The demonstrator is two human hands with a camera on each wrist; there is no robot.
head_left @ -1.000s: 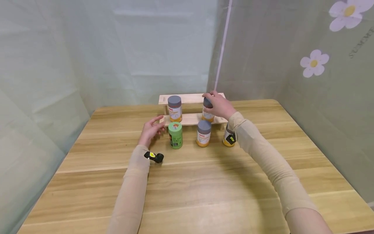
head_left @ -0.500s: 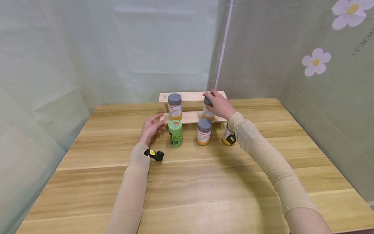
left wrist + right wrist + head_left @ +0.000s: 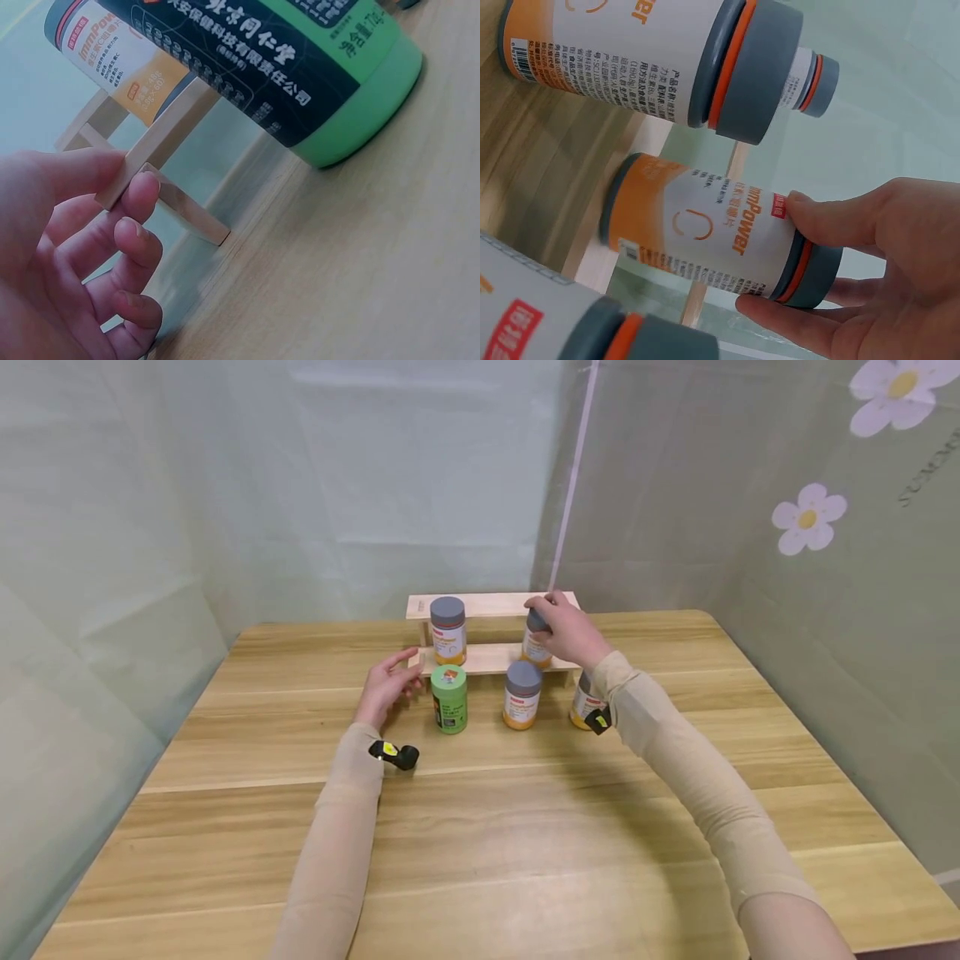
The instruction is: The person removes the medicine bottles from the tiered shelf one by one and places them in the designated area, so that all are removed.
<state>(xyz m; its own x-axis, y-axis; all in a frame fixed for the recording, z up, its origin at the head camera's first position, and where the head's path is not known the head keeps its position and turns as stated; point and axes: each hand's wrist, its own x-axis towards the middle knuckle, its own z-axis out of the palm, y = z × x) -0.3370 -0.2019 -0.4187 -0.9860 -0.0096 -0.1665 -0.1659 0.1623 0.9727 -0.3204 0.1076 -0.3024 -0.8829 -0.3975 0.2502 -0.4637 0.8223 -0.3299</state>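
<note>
A two-tier wooden rack [image 3: 487, 658] stands at the back of the table. My left hand [image 3: 387, 688] pinches the left end of its lower shelf [image 3: 161, 139] between thumb and fingers. My right hand [image 3: 568, 631] grips an orange-and-white supplement jar [image 3: 705, 225] around its grey lid, thumb on one side and fingers on the other. That jar stands upright at the right part of the lower shelf. A matching jar [image 3: 448, 635] stands on the shelf's left part. In front of the rack, on the table, is a green jar [image 3: 450, 702], close to my left hand.
Two more orange-and-white jars stand on the table before the rack: a middle jar [image 3: 522, 697] and a right jar [image 3: 585, 703], partly hidden by my right wrist. The wooden table [image 3: 480, 843] extends toward me. A pale curtain [image 3: 360, 485] hangs behind.
The jar in my right hand has shifted slightly to the right along the lower shelf. My left hand keeps its pinch on the shelf end. The head view has tilted a little.
</note>
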